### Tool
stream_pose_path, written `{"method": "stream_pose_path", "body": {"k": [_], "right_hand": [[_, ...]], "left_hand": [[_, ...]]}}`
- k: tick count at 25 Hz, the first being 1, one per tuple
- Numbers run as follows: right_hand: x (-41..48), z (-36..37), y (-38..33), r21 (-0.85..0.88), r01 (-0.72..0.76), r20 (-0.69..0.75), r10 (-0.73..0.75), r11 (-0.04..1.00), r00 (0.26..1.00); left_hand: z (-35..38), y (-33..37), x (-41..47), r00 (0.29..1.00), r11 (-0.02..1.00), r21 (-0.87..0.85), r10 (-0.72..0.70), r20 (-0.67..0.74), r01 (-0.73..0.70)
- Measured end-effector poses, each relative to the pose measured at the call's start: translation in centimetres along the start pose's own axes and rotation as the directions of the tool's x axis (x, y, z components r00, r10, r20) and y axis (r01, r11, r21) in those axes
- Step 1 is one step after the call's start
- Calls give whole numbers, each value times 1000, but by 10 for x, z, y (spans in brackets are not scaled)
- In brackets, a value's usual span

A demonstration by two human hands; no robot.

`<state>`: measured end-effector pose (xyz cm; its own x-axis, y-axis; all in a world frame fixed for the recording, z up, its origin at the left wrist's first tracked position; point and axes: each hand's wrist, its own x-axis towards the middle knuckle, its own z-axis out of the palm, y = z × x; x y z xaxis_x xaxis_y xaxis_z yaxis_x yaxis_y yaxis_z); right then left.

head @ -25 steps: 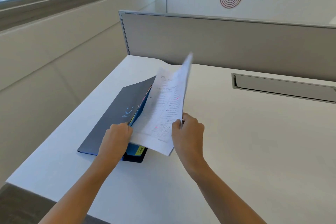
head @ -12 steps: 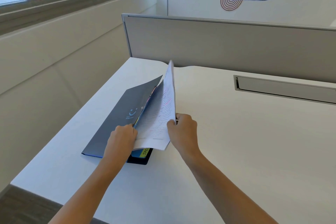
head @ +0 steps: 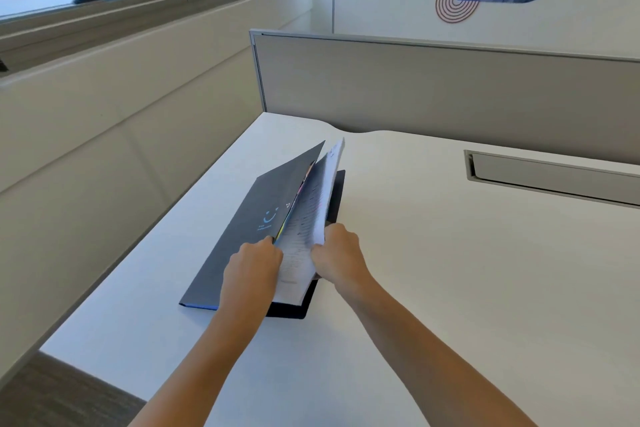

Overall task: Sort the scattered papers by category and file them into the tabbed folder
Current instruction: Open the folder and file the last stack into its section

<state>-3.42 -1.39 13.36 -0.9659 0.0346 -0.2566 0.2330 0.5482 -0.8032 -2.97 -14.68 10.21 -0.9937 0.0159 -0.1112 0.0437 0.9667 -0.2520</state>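
- Since a second ago, the papers have swung leftward from a wide-open tilt to nearly edge-on, close against the raised folder cover.
- Right hand pinches the sheets' near edge.
- Left hand grips the cover's near edge, holding the folder open.
- Folder lies at the white table's left side, near its edge.

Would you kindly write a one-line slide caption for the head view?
Both hands, left and right, tuck printed papers into a dark tabbed folder on a white desk.
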Motion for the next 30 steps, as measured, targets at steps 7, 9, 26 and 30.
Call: {"method": "stream_pose_path", "body": {"k": [7,9,26,30], "right_hand": [[12,-28,-14,-90,-31,74,38,995,997],[17,-13,-13,-110,-27,126,40,994,991],[33,41,-4,247,-83,-79,106,965,991],[39,23,-8,24,-9,-43,11,1000,999]], "left_hand": [[-1,-5,-2,997,990,-137,-41,-57,33],[-1,-5,-2,996,983,-179,-50,-68,37],[0,-11,-10,990,978,-184,-119,-82,102],[-1,-18,-6,985,969,-223,-131,-110,104]]}}
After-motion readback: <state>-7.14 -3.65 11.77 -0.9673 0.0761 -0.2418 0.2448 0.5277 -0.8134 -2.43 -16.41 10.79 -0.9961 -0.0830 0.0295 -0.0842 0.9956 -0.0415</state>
